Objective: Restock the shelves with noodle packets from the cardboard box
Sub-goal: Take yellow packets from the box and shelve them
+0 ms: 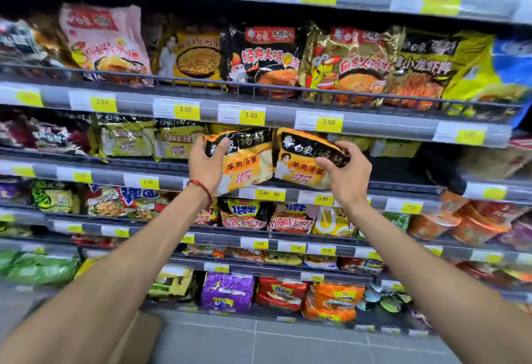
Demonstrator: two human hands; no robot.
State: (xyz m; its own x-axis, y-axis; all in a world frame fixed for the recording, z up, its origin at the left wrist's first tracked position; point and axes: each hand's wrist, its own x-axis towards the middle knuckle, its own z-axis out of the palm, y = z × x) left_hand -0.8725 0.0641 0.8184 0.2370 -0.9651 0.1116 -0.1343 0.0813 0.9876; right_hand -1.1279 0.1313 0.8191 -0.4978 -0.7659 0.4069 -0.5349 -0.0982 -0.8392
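Holding two orange noodle packets at the shelf's front edge (374, 188), we grip the left packet (244, 159) with our left hand (205, 162) (red wristband (201, 188)) and the right packet (302, 159) with our right hand (345, 173), fingers curled over their dark tops.

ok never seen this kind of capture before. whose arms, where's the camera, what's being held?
There is no robot here. One wide-angle camera sits on a person's head and looks forward and down, so both bare arms reach in from below. The left hand grips one orange and black noodle packet and the right hand grips a matching second packet. Both are at the front edge of a shop shelf, which has an open gap to the right. The other shelves hold more noodle packs behind yellow price tags.
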